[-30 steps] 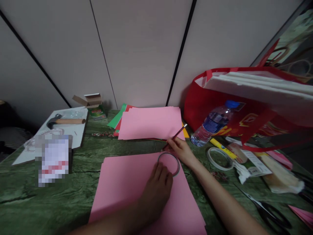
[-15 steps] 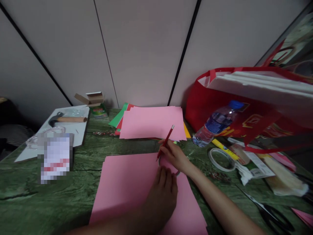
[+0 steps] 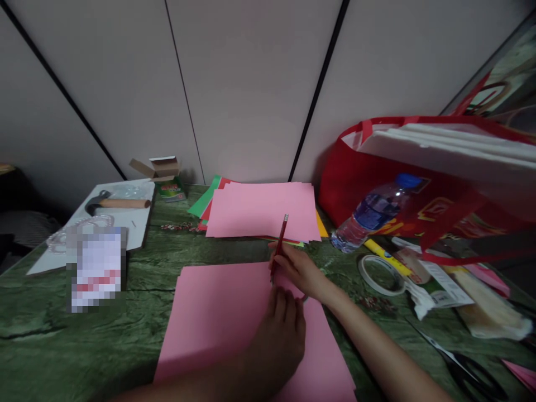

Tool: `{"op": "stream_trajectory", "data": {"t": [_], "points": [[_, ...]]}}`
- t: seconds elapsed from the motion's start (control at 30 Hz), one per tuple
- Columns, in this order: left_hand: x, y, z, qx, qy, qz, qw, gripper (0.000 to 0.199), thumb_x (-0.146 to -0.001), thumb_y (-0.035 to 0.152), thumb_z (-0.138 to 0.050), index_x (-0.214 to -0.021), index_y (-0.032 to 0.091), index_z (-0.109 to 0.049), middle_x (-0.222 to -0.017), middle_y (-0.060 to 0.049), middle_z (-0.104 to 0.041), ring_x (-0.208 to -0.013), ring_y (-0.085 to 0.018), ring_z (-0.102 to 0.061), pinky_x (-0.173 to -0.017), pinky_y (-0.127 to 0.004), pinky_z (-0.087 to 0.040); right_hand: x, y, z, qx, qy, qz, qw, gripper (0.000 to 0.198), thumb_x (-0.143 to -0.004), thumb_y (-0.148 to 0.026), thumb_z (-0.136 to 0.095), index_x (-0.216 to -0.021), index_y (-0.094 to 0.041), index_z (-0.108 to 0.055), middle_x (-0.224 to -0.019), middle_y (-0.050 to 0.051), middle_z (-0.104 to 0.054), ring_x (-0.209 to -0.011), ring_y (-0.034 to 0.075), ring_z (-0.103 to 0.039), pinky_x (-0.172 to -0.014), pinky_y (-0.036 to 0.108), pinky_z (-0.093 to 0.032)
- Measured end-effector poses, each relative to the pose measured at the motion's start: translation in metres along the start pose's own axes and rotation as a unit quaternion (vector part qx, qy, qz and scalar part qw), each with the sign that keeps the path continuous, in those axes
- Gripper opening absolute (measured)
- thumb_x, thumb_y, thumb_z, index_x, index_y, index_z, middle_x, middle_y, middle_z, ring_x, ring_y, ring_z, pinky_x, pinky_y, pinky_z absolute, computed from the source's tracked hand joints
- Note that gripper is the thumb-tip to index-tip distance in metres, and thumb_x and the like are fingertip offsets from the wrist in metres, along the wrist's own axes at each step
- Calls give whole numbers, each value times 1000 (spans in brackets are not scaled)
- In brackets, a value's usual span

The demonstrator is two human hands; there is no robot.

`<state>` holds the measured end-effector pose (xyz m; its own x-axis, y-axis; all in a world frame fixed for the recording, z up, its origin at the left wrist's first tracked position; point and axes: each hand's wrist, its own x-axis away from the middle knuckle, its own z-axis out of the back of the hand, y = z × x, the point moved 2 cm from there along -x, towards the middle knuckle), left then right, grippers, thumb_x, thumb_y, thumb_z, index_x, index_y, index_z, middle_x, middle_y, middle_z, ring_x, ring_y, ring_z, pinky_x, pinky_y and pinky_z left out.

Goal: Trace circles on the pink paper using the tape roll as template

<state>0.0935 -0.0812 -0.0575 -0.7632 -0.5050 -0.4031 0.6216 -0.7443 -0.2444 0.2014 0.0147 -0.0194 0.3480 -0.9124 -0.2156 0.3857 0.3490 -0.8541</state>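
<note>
My right hand [image 3: 299, 269] grips a red pencil [image 3: 282, 237], held nearly upright with its tip down at the pink paper. Close in front of it, my left hand [image 3: 282, 324] has its fingers bent and pressed together over a thin round ring [image 3: 305, 298] that lies on the sheet. Most of the ring is hidden behind both hands; only a bit of its edge shows at the right. Under the hands lies a stack of pink paper [image 3: 213, 312], its sheets slightly out of line.
Behind sits another pile of pink sheets [image 3: 259, 209] over coloured ones. To the right are a water bottle [image 3: 371, 212], a red bag [image 3: 352, 167], a tape roll [image 3: 381, 274] and scissors [image 3: 460, 360]. On the left, a hammer [image 3: 119, 203] rests on a white board [image 3: 138, 234] near an open box [image 3: 170, 187].
The pencil has become more upright, and its tip has moved slightly toward me along the ring's left side. My left hand stays nearly in place.
</note>
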Motion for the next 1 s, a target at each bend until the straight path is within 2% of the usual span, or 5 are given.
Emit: {"op": "stream_trajectory", "data": {"t": [0.4,0.63,0.8,1.0], "points": [[-4,-1,0,-29,13,-55,998,35,-85,22,-44,-109,3,-59,-107,-19,-63,-100,-36,-58,-89,-58,-37,-11,-13,-9,40,-80,-22,996,23,-93,-22,-36,-110,-17,-50,-72,1,-62,-66,16,-60,-66,28,-46],[-3,-1,-3,-42,-3,-83,996,35,-85,23,-47,-109,2,-59,-109,-22,-61,-101,-39,-57,-88,-63,-33,-19,-11,-13,95,-140,-30,985,17,-92,-18,-36,-88,-19,-53,-67,0,-61,-60,14,-56,-61,26,-43],[-5,-2,-1,-44,12,-79,996,34,-84,26,-50,-106,2,-60,-105,-22,-63,-99,-40,-58,-87,-63,-32,-22,-9,-12,77,-135,-32,987,19,-92,-16,-35,-103,-17,-51,-66,-1,-60,-59,14,-56,-60,26,-43],[-6,-2,0,-43,13,-70,997,33,-85,25,-50,-105,2,-61,-103,-22,-63,-97,-39,-59,-85,-60,-35,-25,4,-6,68,-98,6,993,16,-92,-18,-37,-88,-19,-52,-72,2,-63,-65,15,-58,-62,26,-44]]}}
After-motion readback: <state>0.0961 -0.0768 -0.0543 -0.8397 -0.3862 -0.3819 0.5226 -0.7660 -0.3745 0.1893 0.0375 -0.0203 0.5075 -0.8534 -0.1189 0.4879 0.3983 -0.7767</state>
